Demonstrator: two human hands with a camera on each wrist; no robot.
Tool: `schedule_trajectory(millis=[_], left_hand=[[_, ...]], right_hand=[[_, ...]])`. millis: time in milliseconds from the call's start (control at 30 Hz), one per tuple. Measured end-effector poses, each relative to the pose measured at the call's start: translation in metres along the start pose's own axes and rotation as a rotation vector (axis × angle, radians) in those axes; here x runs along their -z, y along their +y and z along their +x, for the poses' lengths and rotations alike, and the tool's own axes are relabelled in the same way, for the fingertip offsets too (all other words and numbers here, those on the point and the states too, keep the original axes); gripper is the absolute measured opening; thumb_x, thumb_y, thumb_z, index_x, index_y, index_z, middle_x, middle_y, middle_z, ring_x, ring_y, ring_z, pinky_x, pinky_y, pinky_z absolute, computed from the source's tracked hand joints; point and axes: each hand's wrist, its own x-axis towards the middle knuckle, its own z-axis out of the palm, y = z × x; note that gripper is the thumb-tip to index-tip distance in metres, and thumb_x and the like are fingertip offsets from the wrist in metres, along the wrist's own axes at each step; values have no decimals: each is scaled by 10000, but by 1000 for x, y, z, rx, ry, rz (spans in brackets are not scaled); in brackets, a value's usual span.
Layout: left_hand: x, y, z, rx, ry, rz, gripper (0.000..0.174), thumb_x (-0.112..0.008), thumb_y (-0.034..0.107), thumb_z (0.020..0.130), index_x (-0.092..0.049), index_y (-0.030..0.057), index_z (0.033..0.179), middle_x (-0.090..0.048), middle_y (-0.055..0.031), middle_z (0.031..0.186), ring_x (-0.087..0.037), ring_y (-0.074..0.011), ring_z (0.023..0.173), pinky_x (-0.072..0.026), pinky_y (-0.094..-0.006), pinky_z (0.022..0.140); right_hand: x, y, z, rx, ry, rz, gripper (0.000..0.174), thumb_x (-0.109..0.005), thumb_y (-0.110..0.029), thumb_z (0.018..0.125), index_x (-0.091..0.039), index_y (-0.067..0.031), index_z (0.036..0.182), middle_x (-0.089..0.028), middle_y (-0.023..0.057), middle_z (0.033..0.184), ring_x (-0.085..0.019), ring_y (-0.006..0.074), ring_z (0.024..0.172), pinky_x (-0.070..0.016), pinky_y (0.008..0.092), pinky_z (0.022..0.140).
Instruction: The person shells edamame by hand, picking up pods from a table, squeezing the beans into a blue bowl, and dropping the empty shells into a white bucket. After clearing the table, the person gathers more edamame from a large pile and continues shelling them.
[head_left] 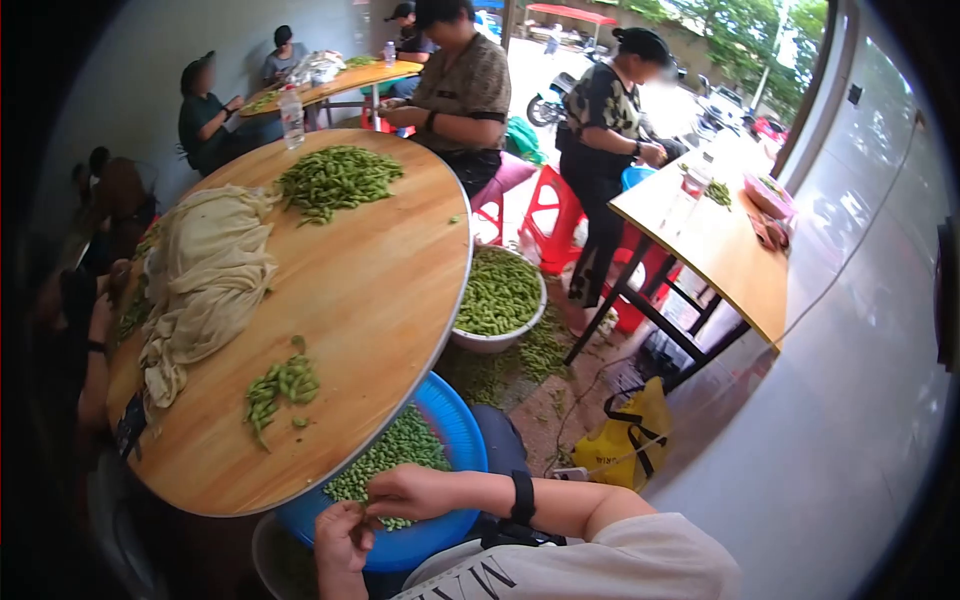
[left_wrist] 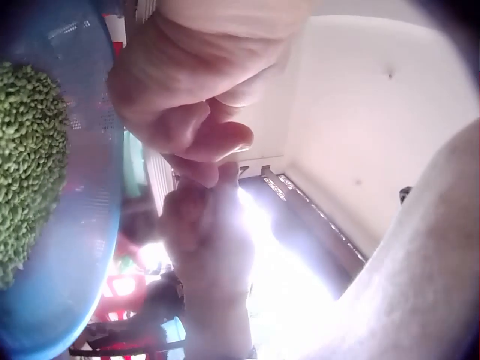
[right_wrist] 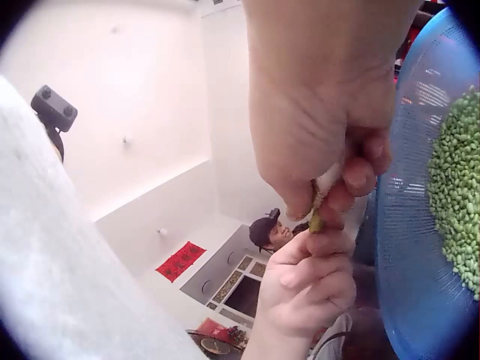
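Both hands meet over the blue basin (head_left: 462, 420), which holds shelled green soybeans (head_left: 412, 447). Between their fingertips is a small green soybean pod (right_wrist: 318, 220), mostly covered by fingers. My left hand (head_left: 343, 537) pinches the pod from one side, its fingers curled. From the other side my right hand (head_left: 408, 492) grips it between thumb and curled fingers. In the left wrist view the left hand (left_wrist: 210, 67) hides the pod, with the right hand (left_wrist: 210, 247) against its fingertips. A small heap of unshelled pods (head_left: 284, 388) lies near the table edge.
The round wooden table (head_left: 370, 290) bears a larger pod heap (head_left: 340, 180), a cream cloth (head_left: 210, 275) and a water bottle (head_left: 291, 118). A white tub of pods (head_left: 497, 295) and a yellow bag (head_left: 630, 430) are on the floor. Several people sit or stand around.
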Motion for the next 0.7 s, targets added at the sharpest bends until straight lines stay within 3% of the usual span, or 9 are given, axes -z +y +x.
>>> schedule_trajectory(millis=[133,233,300,433,533,600,633,667,700], left_hand=[[-3,-7,-10,-128,121,244,90,-494,14,832,-549,-47,797,-598,-155,625,-511,-140,396,-378,-211,358],[-2,-16,-11,-304,267,509,83,-488,-50,823,-498,-65,904,-599,-131,637,-568,-137,477,-412,-222,397],[-2,-18,-14,-375,209,584,136,-481,-60,818,-463,-65,952,-604,-131,656,-580,-137,496,-422,-219,415],[-2,-14,-20,-390,149,616,186,-470,-70,813,-424,-52,992,-612,-138,706,-614,-150,544,-432,-209,443],[16,-24,-14,-428,102,655,210,-477,-35,832,-429,-29,1037,-607,-115,733,-608,-141,575,-435,-208,461],[54,-44,3,-500,68,760,266,-489,29,869,-444,7,1131,-588,-64,754,-569,-101,604,-442,-208,499],[1,-17,-21,-370,126,561,182,-484,-62,810,-426,-50,981,-619,-141,711,-626,-162,557,-445,-216,453],[2,-17,-21,-387,152,590,182,-492,-60,807,-428,-49,977,-618,-138,699,-626,-162,554,-451,-221,457],[5,-17,-18,-403,181,618,183,-499,-58,803,-431,-48,973,-617,-135,686,-625,-161,551,-457,-225,462]], right_hand=[[-8,21,-2,-66,-71,17,217,-587,-205,833,-569,11,845,-530,156,675,-546,298,630,-419,366,570],[-11,19,1,-193,50,-48,268,-645,-251,790,-589,5,845,-562,142,702,-565,285,650,-439,351,584],[-13,10,8,-89,115,-68,285,-676,-258,759,-596,-2,857,-586,129,723,-571,268,641,-443,340,586],[-12,2,15,-293,-59,185,264,-644,-235,781,-594,-5,900,-574,92,710,-545,199,630,-436,298,586],[-23,29,11,-167,-33,207,236,-614,-222,796,-595,-9,898,-563,80,702,-530,185,630,-431,303,581],[-21,28,11,-265,-52,75,213,-611,-186,767,-590,-7,880,-577,124,756,-563,257,703,-445,344,620],[-23,36,9,-303,-47,-44,213,-612,-182,756,-589,-6,875,-579,135,779,-566,278,723,-448,355,631],[-25,43,8,-338,-41,-164,214,-613,-177,746,-588,-5,870,-582,146,803,-570,299,744,-451,365,643],[-27,44,7,-237,99,-311,213,-626,-165,727,-586,0,856,-586,161,811,-564,341,759,-456,386,655]])
